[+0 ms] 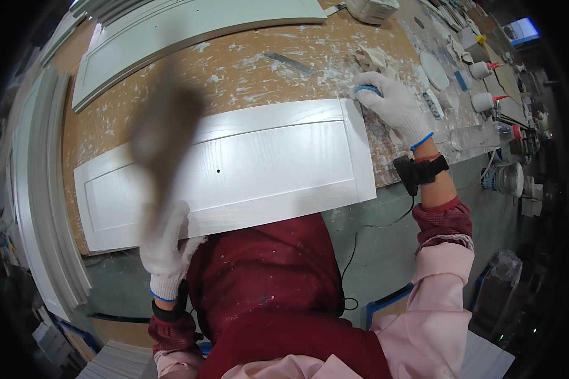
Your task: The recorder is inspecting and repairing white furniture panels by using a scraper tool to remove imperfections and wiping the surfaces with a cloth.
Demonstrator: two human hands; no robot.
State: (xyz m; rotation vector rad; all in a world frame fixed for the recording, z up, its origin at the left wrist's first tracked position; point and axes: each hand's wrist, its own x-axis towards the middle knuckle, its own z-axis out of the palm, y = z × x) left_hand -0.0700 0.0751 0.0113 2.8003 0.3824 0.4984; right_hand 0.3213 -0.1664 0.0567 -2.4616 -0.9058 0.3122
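A long white cabinet door panel (272, 151) with a recessed centre and one small dark hole lies in front of me, its near edge above my lap. My left hand (166, 249), in a white knit glove, grips the panel's near left edge. A blurred brownish shape (164, 132) rises above that hand and hides part of it; I cannot tell what it is. Past the panel's far right corner, my gloved right hand (395, 104) has its fingers closed around a small blue thing (368, 90), mostly covered. A crumpled beige cloth (376, 61) lies just beyond it.
More pale panels lie at the back (196, 31) and stand stacked along the left (41, 177). A flat metal strip (291, 62) rests on the paint-marked brown worktop (246, 69). Red-tipped glue bottles (483, 69) and a clear plastic bottle (480, 136) are at right. A black cable (354, 252) hangs from my right wrist.
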